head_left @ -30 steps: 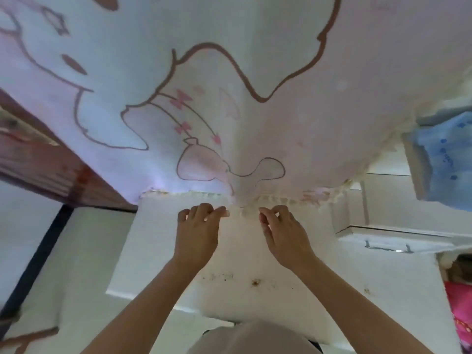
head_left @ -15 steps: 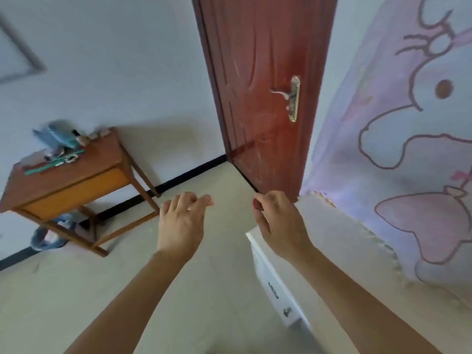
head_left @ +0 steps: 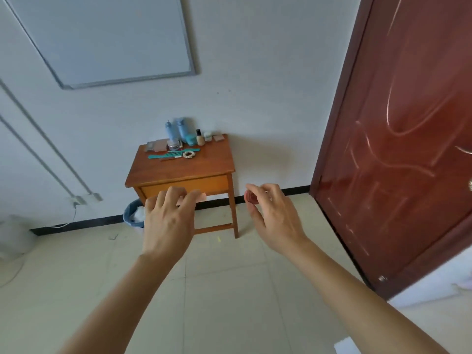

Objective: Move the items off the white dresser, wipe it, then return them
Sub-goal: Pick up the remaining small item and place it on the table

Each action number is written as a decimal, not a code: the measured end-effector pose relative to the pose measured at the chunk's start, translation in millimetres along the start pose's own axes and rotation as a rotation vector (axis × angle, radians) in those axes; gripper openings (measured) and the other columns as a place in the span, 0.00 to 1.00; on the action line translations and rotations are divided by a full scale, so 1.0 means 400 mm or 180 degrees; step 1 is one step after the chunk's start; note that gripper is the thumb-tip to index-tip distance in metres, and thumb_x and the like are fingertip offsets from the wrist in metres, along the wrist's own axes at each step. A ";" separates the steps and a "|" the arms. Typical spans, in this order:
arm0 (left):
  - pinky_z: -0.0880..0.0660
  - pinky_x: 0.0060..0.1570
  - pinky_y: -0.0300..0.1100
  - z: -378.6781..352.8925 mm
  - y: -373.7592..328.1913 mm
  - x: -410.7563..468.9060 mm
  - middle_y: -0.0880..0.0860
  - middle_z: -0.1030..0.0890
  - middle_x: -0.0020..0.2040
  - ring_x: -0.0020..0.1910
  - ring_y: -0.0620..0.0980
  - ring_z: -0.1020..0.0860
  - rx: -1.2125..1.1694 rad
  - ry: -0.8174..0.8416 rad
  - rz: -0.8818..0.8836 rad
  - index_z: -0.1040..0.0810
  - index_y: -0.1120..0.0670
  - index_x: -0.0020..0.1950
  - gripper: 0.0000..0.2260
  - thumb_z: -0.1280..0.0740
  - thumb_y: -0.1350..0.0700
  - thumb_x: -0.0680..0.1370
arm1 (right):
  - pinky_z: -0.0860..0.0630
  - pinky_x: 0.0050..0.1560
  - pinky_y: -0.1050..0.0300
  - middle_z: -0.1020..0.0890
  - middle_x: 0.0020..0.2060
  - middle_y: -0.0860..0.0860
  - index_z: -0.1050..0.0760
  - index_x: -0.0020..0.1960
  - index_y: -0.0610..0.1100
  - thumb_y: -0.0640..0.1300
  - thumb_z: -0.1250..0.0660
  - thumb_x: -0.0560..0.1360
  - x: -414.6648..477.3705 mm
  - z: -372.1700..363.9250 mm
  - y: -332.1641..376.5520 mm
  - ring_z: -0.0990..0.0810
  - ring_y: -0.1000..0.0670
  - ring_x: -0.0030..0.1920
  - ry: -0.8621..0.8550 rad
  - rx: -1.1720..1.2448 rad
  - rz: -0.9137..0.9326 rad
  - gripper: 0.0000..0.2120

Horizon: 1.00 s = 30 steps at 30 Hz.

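Note:
A small brown wooden table (head_left: 178, 169) stands against the far wall. On it lie the toiletries: two blue bottles (head_left: 176, 130), a small foundation bottle (head_left: 200, 137), a teal comb (head_left: 168, 155), a scrunchie (head_left: 188, 154) and some flat compacts (head_left: 155, 145). My left hand (head_left: 168, 221) hovers in the air in front of the table, fingers spread and relaxed, holding nothing. My right hand (head_left: 273, 215) hangs beside it with loosely curled fingers, also holding nothing. Only a white corner of the dresser (head_left: 434, 284) shows at the right edge.
A dark red door (head_left: 398, 139) stands at the right. A whiteboard (head_left: 102, 39) hangs on the wall. A blue waste bin (head_left: 132, 217) sits left of the table. A pale tiled floor (head_left: 224, 290) lies between me and the table.
My view has swung left from the dresser and its cartoon cloth to the wooden table. Both hands left the cloth edge and now hover free in the air.

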State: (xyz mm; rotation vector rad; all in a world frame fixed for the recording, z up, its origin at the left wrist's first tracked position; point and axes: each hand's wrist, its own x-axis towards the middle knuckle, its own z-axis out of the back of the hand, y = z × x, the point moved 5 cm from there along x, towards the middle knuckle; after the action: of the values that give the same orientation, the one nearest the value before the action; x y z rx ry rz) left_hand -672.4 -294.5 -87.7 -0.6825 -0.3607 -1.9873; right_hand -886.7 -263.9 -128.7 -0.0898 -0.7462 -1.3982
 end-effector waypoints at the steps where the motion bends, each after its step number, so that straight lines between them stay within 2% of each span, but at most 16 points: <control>1: 0.30 0.53 0.57 -0.004 0.041 0.009 0.56 0.24 0.53 0.50 0.58 0.24 0.0021 -0.0001 0.0017 0.22 0.51 0.59 0.16 0.28 0.62 0.73 | 0.27 0.48 0.59 0.28 0.55 0.50 0.31 0.70 0.49 0.51 0.40 0.82 0.033 -0.026 0.023 0.24 0.51 0.49 -0.0005 0.0015 0.0047 0.18; 6: 0.30 0.51 0.57 -0.048 0.210 0.058 0.57 0.23 0.52 0.48 0.59 0.24 0.0043 -0.0116 0.0229 0.21 0.52 0.58 0.15 0.27 0.62 0.73 | 0.26 0.49 0.58 0.27 0.55 0.52 0.32 0.70 0.48 0.50 0.38 0.82 0.184 -0.157 0.092 0.25 0.52 0.51 0.0061 0.0065 0.0314 0.18; 13: 0.28 0.49 0.57 -0.206 0.410 0.173 0.57 0.22 0.52 0.48 0.60 0.23 0.0157 -0.0073 0.0368 0.21 0.52 0.57 0.16 0.26 0.62 0.72 | 0.25 0.53 0.58 0.28 0.58 0.51 0.33 0.72 0.48 0.52 0.39 0.81 0.412 -0.379 0.082 0.25 0.53 0.54 0.0133 0.0214 0.0380 0.21; 18: 0.28 0.51 0.56 -0.396 0.566 0.373 0.56 0.23 0.54 0.50 0.58 0.23 0.0253 0.0111 0.0350 0.23 0.50 0.59 0.22 0.24 0.63 0.69 | 0.26 0.49 0.59 0.27 0.55 0.51 0.31 0.71 0.46 0.49 0.36 0.80 0.628 -0.541 0.020 0.24 0.52 0.51 0.0039 0.0309 0.0380 0.20; 24: 0.28 0.50 0.54 -0.578 0.733 0.638 0.56 0.22 0.55 0.49 0.58 0.23 0.0393 0.0291 0.0318 0.24 0.49 0.60 0.20 0.26 0.62 0.71 | 0.23 0.50 0.56 0.26 0.57 0.51 0.33 0.72 0.48 0.51 0.38 0.80 0.935 -0.697 -0.063 0.24 0.53 0.53 0.0118 0.0223 0.0196 0.21; 30: 0.27 0.52 0.54 -0.702 0.917 0.764 0.55 0.22 0.56 0.52 0.57 0.23 0.0478 0.0561 0.0427 0.24 0.48 0.62 0.22 0.25 0.61 0.70 | 0.23 0.52 0.53 0.25 0.57 0.50 0.33 0.71 0.47 0.51 0.37 0.80 1.158 -0.846 -0.078 0.23 0.50 0.54 0.0303 0.0161 0.0213 0.21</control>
State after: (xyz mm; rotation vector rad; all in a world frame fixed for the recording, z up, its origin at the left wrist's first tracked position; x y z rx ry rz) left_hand -555.2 -833.3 -139.4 -0.4223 -0.3447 -1.8554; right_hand -779.1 -827.5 -160.2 -0.0083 -0.6929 -1.3102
